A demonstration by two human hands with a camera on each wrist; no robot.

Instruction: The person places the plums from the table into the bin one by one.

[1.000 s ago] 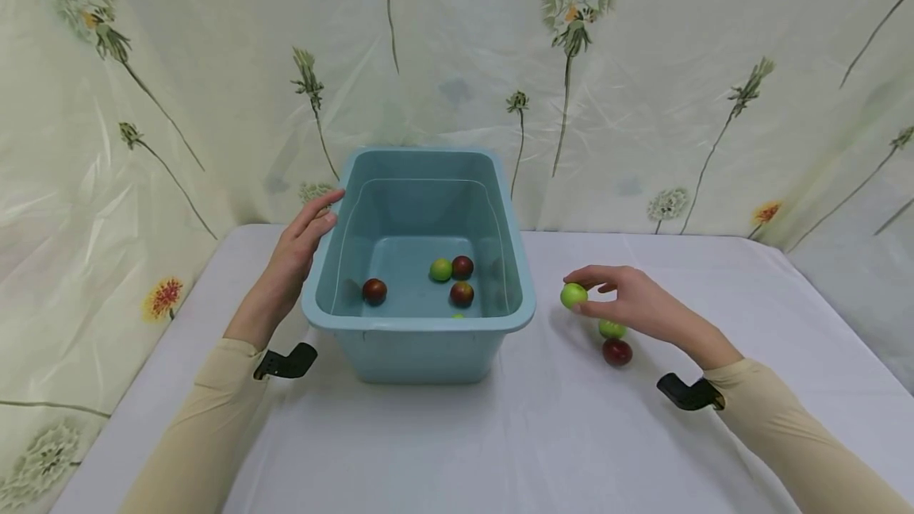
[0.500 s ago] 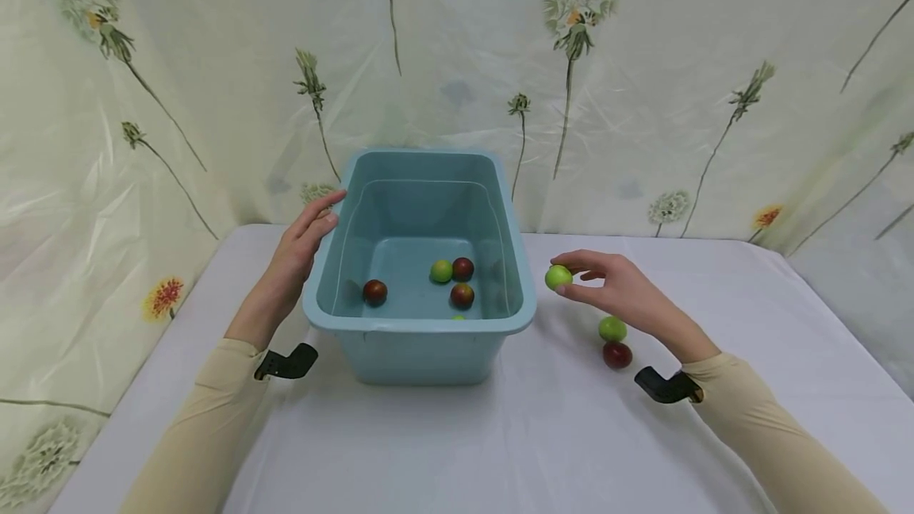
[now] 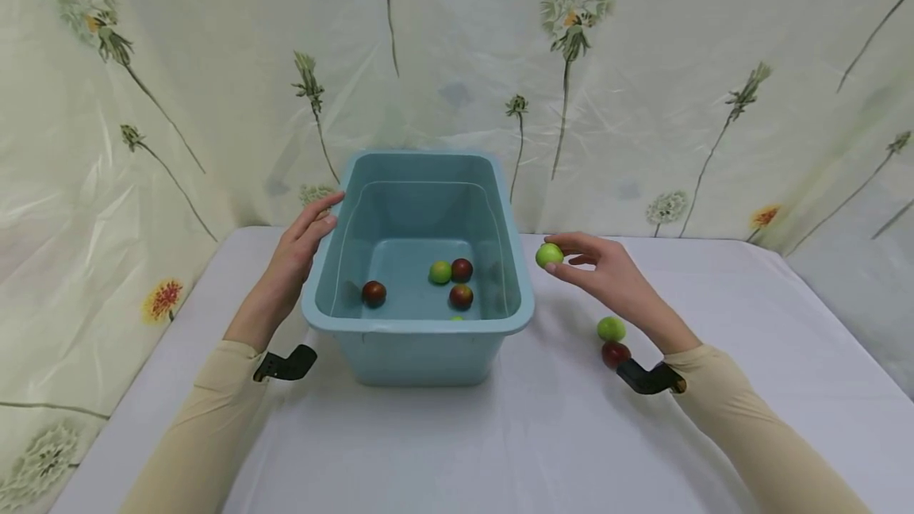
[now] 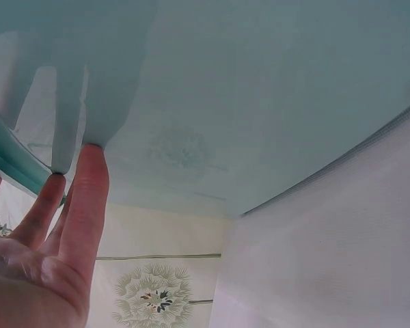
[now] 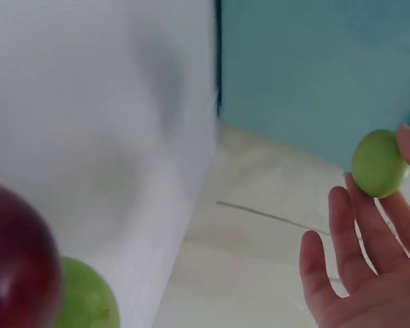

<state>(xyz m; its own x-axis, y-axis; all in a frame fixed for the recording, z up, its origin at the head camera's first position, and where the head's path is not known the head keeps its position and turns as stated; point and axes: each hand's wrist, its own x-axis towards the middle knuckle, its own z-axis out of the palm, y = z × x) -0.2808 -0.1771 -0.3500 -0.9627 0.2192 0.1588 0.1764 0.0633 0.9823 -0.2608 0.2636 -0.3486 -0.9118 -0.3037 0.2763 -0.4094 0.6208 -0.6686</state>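
White-clothed table (image 3: 457, 450), floral backdrop (image 3: 457, 38). Green plum-like fruit (image 3: 547, 255) — pinched by right hand (image 3: 605, 270), aloft beside blue tub (image 3: 421, 357); probably light, firm, slick, best held round its middle. Left hand (image 3: 289, 256) — straight-fingered, touches tub.

Head view: from the near side, facing far and down over the table (image 3: 428, 450) and tub (image 3: 421, 362). Left wrist view: close against the tub's left wall (image 4: 260, 102). Right wrist view: farther off, facing its right wall (image 5: 314, 68). All share the tub.
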